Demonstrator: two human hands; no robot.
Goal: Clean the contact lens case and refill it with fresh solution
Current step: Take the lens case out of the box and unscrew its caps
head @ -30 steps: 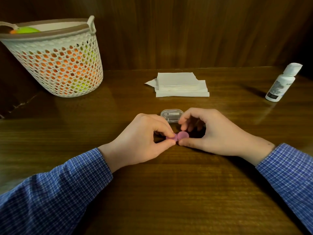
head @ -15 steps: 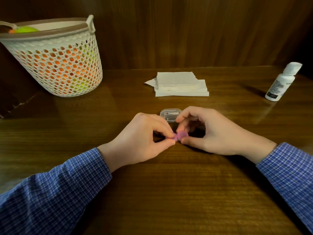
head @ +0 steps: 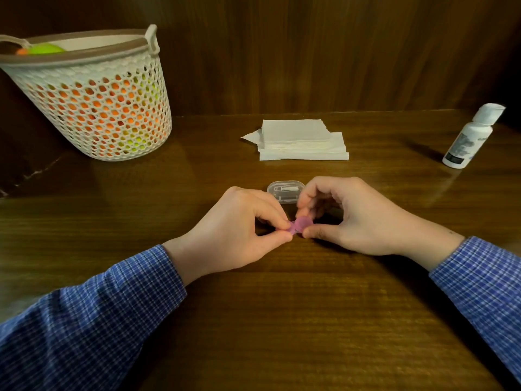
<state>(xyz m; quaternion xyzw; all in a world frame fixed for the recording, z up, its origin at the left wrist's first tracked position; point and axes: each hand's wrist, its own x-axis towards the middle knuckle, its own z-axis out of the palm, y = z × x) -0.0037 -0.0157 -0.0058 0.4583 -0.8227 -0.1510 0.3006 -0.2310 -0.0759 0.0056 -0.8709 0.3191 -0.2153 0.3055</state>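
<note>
Both hands meet over the middle of the desk (head: 282, 320), each pinching one end of the small pink contact lens case (head: 299, 224) between thumb and forefinger. The left hand (head: 234, 235) grips the case's left end, with its other fingers curled in under the palm; the right hand (head: 355, 218) holds the right end, thumb below and forefinger arched over the top, the remaining fingers bent behind it. The case is mostly hidden by the fingertips, and whether its caps are on cannot be told. Both wrists come out of blue checked sleeves (head: 112, 314) that reach in from the near edge. Just behind the hands, touching or nearly touching the right forefinger, lies a small clear plastic box (head: 285, 190) with some small tools inside. Farther back, near the far edge at the middle, sits a stack of white paper tissues (head: 298, 139). A white solution bottle (head: 469, 136) with a closed cap stands near the far right corner, well apart from the hands. At the far left corner stands a white perforated basket (head: 93, 100) with orange and green things showing through its holes.
</note>
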